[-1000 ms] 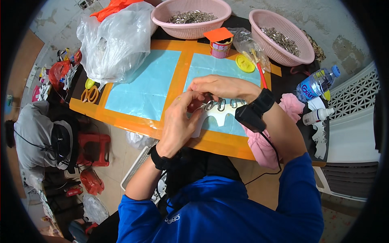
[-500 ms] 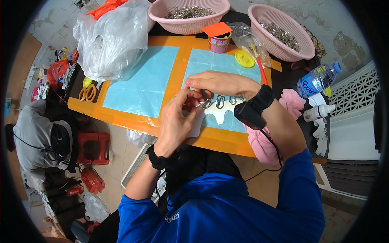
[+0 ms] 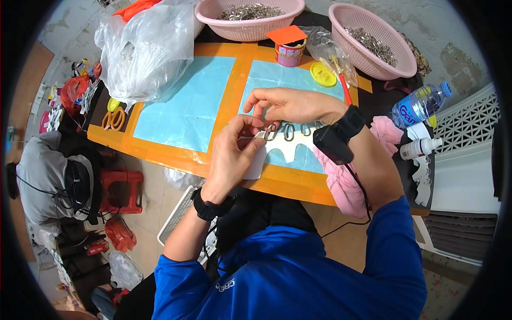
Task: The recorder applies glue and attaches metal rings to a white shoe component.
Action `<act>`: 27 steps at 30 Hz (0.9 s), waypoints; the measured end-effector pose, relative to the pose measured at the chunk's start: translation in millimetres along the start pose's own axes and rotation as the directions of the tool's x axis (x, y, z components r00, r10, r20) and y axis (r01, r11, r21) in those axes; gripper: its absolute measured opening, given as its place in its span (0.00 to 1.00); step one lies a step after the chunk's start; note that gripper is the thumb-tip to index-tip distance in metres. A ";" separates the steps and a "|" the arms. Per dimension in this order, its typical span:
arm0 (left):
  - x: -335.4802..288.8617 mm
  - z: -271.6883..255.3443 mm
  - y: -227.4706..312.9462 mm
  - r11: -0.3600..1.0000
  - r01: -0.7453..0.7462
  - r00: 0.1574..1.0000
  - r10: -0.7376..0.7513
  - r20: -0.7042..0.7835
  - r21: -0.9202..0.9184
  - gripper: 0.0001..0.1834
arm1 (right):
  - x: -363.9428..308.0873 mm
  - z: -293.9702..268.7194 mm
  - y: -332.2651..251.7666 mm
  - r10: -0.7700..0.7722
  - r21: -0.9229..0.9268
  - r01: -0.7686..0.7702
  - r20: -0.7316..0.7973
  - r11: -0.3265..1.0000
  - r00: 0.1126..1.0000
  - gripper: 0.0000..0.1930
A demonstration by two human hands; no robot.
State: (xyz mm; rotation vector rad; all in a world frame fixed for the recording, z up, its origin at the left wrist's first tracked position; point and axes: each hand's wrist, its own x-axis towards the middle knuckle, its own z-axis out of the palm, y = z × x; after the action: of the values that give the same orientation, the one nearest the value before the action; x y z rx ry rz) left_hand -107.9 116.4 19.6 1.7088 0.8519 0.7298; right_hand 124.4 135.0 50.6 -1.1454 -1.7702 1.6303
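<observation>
My left hand [image 3: 228,152] is closed on the left end of a white cut-out piece [image 3: 285,145] with scalloped lower edges, thumb on top. Along its upper edge sit several oval metal clips [image 3: 288,132], part of the row running under my right wrist. Above them my right hand [image 3: 293,104] is bent over, fingers curled but apart, tips close to my left fingertips. I see nothing between them, though its palm side is hidden. Below my left hand a white sheet-like edge [image 3: 256,166] shows.
Pink baskets [image 3: 250,31] of metal pieces stand behind. Around the blue-and-orange tabletop [image 3: 184,106] are a plastic bag [image 3: 146,53], scissors [image 3: 114,119], a tin [image 3: 289,53], a yellow lid [image 3: 323,74], a red-handled brush [image 3: 345,89], a pink cloth [image 3: 341,184] and a water bottle [image 3: 420,105].
My right hand's fingers have lifted and spread away from my left fingertips, uncovering the leftmost clip. My left hand keeps hold of the white piece, nearly in place.
</observation>
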 end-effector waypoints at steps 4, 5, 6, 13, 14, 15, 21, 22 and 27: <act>1.0 -1.0 -0.9 1.000 0.019 1.000 -0.019 0.012 -0.015 0.17 | -4.8 1.1 -12.9 0.049 -0.086 -0.050 -0.009 0.995 0.999 0.33; 0.8 -1.1 -0.9 1.000 0.026 1.000 -0.026 0.010 -0.018 0.16 | -4.5 1.9 -16.3 0.067 -0.082 -0.067 -0.005 0.994 0.998 0.36; 0.5 -1.1 -0.6 0.999 0.032 0.999 -0.032 0.007 -0.021 0.16 | -4.1 2.7 -18.4 0.083 -0.078 -0.083 -0.001 0.993 0.997 0.38; 1.2 -1.9 -2.7 0.999 0.042 0.999 -0.042 0.022 -0.028 0.16 | -1.9 5.0 -14.3 0.042 -0.088 -0.041 0.009 0.995 0.999 0.48; 1.5 -2.0 -2.7 0.999 0.043 0.999 -0.043 0.027 -0.028 0.16 | -2.3 5.3 -14.5 0.035 -0.095 -0.034 0.011 0.995 0.999 0.49; 1.7 -2.3 -2.6 0.999 0.045 0.999 -0.044 0.031 -0.028 0.17 | -2.4 5.5 -14.4 0.028 -0.101 -0.026 0.013 0.995 1.000 0.50; 1.0 -3.5 0.3 0.999 0.026 0.999 -0.027 0.022 0.020 0.17 | -3.2 3.7 -11.9 -0.021 -0.059 0.021 0.008 0.998 1.000 0.49; 0.7 -3.8 0.8 0.999 0.017 1.000 -0.018 0.016 0.033 0.17 | -3.4 3.3 -12.4 -0.019 -0.052 0.019 0.008 0.998 1.000 0.49; 3.7 -6.0 2.7 1.000 0.002 0.997 -0.001 0.077 -0.008 0.16 | -6.6 0.2 -15.0 0.004 -0.032 -0.005 -0.020 0.999 1.000 0.48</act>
State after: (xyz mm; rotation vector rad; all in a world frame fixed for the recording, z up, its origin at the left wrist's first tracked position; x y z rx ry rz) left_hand -110.2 122.1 24.0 1.7183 0.7961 0.6617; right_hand 123.9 130.4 66.3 -1.1773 -1.7887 1.5925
